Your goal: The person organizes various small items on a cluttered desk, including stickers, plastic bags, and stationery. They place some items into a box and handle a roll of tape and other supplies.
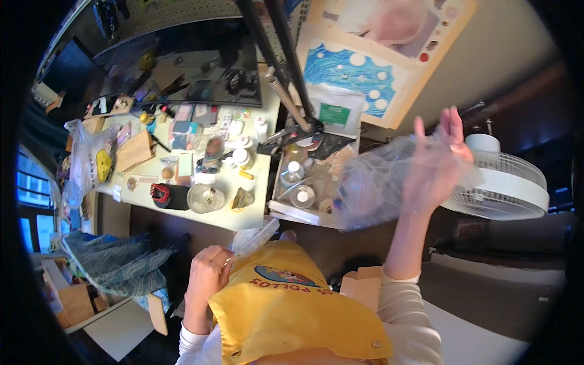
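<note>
My left hand (209, 273) is closed on the edge of a small clear plastic bag (255, 239), low in front of the yellow apron (296, 315). Raised at the right, my right hand (438, 169) is at a large translucent plastic bag (374, 187), whose film covers part of the palm and hangs to the left over the side table. The fingers point up and are spread; the blur hides whether they grip the film. Something reddish and blue shows dimly inside the large bag.
A white desk (214, 221) bears a ribbed glass (206, 198), a black cup (169, 196), white bottles (242, 157) and a monitor (182, 64). Bottles with white caps (302, 197) stand on the side table. A white fan (502, 182) is close behind my right hand. A lamp arm (292, 59) rises between the tables.
</note>
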{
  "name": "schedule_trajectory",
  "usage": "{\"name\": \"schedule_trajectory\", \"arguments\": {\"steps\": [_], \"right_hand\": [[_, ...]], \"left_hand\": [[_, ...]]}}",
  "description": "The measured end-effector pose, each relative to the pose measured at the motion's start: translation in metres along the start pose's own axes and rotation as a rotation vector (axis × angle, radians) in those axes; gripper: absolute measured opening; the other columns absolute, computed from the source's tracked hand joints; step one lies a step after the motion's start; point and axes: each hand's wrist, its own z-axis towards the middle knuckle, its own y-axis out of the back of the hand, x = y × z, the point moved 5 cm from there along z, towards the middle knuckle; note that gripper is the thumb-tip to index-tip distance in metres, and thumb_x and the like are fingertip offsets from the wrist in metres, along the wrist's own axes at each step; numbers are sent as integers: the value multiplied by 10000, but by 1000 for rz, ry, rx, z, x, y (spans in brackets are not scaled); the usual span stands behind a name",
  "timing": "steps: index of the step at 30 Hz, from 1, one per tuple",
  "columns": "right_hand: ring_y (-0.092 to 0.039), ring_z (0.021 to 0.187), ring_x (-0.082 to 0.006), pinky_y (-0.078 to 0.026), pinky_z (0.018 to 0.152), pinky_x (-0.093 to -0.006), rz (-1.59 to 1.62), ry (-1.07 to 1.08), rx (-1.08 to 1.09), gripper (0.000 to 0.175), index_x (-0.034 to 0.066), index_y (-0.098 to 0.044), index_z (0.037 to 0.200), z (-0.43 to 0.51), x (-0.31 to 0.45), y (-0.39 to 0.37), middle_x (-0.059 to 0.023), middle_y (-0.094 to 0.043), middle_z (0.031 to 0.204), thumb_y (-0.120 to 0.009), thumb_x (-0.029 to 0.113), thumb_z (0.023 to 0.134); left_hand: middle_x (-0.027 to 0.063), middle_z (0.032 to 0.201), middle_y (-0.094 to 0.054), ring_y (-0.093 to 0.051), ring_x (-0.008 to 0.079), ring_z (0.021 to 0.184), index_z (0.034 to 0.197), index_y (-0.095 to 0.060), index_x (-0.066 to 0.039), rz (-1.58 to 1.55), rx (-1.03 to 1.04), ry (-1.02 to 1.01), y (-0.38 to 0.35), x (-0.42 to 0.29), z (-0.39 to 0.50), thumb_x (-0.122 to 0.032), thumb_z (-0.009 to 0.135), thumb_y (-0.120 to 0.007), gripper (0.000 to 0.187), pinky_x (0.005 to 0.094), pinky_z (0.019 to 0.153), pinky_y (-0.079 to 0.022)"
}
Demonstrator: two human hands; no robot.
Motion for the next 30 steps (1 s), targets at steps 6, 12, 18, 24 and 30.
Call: {"name": "schedule_trajectory", "arguments": {"steps": [6,12,18,24,30], "right_hand": [[-325,1281,-304,-209,1015,-721,819,-302,-83,61,183,-546,941,31,6,-39,-109,-384,1369,-557,226,898],[-377,1226,-343,-202,1027,-716,1107,-345,-174,150,136,-531,969,50,15,-54,-128,-459,1287,-400,209,970],[-382,1221,-345,-203,1027,-717,1174,-335,-187,154,129,-529,967,49,26,-58,-130,-466,1278,-397,209,971],[-387,1216,-347,-203,1027,-718,1209,-327,-185,159,122,-528,965,50,35,-59,-132,-473,1269,-395,209,972],[-391,1211,-350,-204,1026,-718,1212,-338,-166,165,115,-527,963,56,41,-58,-134,-480,1260,-392,208,973]], "left_hand": [[131,731,-580,-577,320,678,745,-602,15,-60,-31,-116,2,-7,10,-10,695,-658,80,387,615,-471],[138,741,-583,-575,329,688,753,-599,22,-102,-18,-164,10,-19,12,-7,697,-652,82,390,617,-463],[144,747,-578,-571,335,699,767,-595,23,-117,-20,-241,15,-27,16,-14,704,-648,90,391,621,-458],[147,740,-570,-565,340,694,757,-587,23,-122,-29,-253,9,-23,13,-13,703,-645,87,398,618,-454],[160,730,-555,-552,360,661,729,-555,19,-105,-17,-227,5,-30,29,-20,743,-623,80,413,603,-446]]}}
